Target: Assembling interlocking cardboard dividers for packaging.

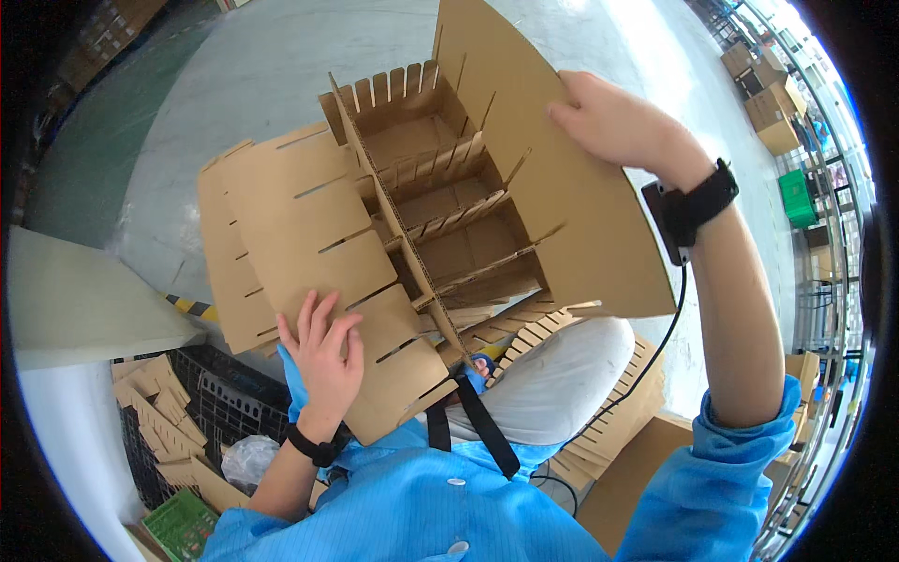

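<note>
In front of me is a cardboard divider grid (pixel 393 178), its slotted strips crossing to form several compartments. At its right side stands a large cardboard panel (pixel 571 206), with strip ends poking through or against its slots. My right hand (pixel 613 122) grips this panel by its upper right edge, thumb on the face toward the grid. On the left, a slotted cardboard sheet (pixel 304 220) slants away from the grid, with another sheet under it. My left hand (pixel 325 351) rests on that sheet's lower part, fingers spread and holding nothing.
Slotted cardboard strips (pixel 159 412) lie on a black plastic pallet (pixel 220 375) at lower left, near a clear plastic bag (pixel 251 461) and a green crate (pixel 178 525). More slotted sheets (pixel 609 421) are stacked beside my leg. Shelving with boxes (pixel 773 112) lines the right.
</note>
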A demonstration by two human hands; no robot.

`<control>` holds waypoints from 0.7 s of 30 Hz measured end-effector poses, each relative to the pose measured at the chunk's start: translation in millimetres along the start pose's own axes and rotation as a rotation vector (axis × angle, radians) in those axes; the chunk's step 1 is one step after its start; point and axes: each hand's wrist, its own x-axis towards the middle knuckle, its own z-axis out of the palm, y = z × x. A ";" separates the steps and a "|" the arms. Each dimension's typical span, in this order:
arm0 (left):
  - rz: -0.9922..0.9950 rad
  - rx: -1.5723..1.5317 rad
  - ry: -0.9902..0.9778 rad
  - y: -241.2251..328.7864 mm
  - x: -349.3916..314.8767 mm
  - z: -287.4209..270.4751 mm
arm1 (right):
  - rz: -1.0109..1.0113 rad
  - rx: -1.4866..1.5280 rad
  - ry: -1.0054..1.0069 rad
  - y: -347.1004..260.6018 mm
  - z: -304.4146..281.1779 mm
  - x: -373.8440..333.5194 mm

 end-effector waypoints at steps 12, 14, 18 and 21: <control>0.261 -1.620 -0.524 84.5 41.0 -140.9 | -0.148 -0.020 0.051 15.9 20.9 26.8; 0.927 -1.786 -0.506 102.7 54.2 -116.6 | -0.101 -0.033 0.021 3.7 16.0 22.5; 1.191 -2.055 -0.479 148.9 49.0 -95.8 | -0.039 -0.049 0.066 -4.1 24.4 19.2; 0.806 -2.495 -0.528 182.6 24.3 -125.1 | 0.065 0.050 0.107 -9.4 26.7 12.4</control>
